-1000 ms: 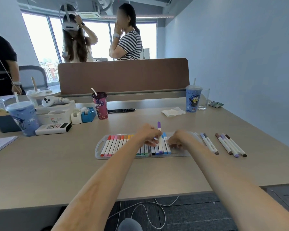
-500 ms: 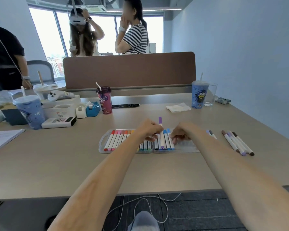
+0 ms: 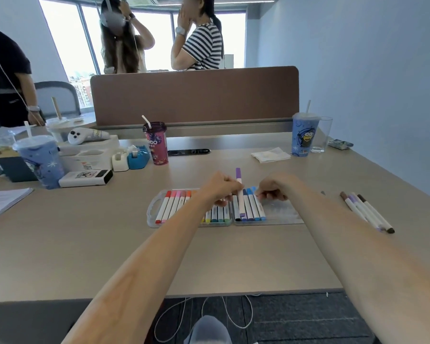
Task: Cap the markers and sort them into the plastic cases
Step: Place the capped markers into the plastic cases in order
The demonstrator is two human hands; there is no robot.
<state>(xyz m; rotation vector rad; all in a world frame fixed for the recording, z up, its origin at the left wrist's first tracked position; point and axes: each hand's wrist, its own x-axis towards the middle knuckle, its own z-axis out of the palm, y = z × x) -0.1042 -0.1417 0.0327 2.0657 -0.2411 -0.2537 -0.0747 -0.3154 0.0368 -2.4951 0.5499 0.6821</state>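
Note:
Two clear plastic cases lie side by side mid-table. The left case (image 3: 151,214) is filled with red, pink, orange, yellow and green markers. The right case (image 3: 283,214) holds a black marker and a few blue ones at its left end. My left hand (image 3: 219,187) pinches a purple-capped marker (image 3: 239,187), which stands tilted with its lower end in the right case. My right hand (image 3: 271,188) has its fingers curled on the far end of the light blue marker (image 3: 257,204) in that case. Several capped loose markers (image 3: 368,212), purple and brown, lie on the table to the right.
Behind the cases stand a purple drink cup (image 3: 155,142), tape dispensers (image 3: 132,157), a blue cup (image 3: 39,161) at the left, another blue cup (image 3: 303,134) and a glass (image 3: 322,135) at the right, a napkin (image 3: 269,155). Three people stand beyond the brown divider (image 3: 194,95).
The camera moved closer and lower over the cases. My left hand keeps the purple marker; its lower end has settled among the blue ones. My right hand stays at the blue markers.

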